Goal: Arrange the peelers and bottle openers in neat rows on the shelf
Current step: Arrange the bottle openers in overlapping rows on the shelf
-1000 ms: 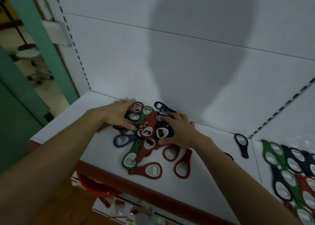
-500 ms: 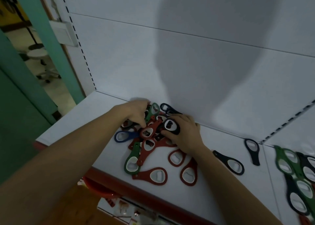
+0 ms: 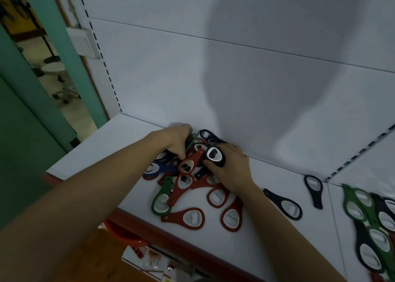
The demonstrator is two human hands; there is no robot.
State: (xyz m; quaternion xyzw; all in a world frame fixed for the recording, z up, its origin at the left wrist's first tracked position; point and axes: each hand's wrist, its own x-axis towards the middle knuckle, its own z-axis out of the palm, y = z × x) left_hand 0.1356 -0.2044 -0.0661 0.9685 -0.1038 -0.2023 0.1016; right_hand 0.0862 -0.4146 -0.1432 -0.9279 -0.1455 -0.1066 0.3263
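A heap of red, green, blue and black bottle openers [image 3: 186, 174] lies on the white shelf [image 3: 89, 153] against the back wall. My right hand [image 3: 230, 170] holds a black opener [image 3: 214, 156] lifted at the heap's top, fingers curled round it. At the heap's far left side my left hand [image 3: 177, 141] grips a bunch of openers, a green one [image 3: 192, 141] sticking up from it. Two red openers [image 3: 188, 217] lie flat near the front edge. No peelers are visible.
Two black openers [image 3: 286, 205] lie apart to the right. A row of green and black openers [image 3: 367, 217] fills the neighbouring shelf section at far right. The red shelf edge [image 3: 149, 230] runs along the front; a red bowl [image 3: 121, 234] sits below it.
My right hand has lifted a black opener out of the heap and tilted it up. My left hand has closed tighter on openers at the back. The view shifted left.
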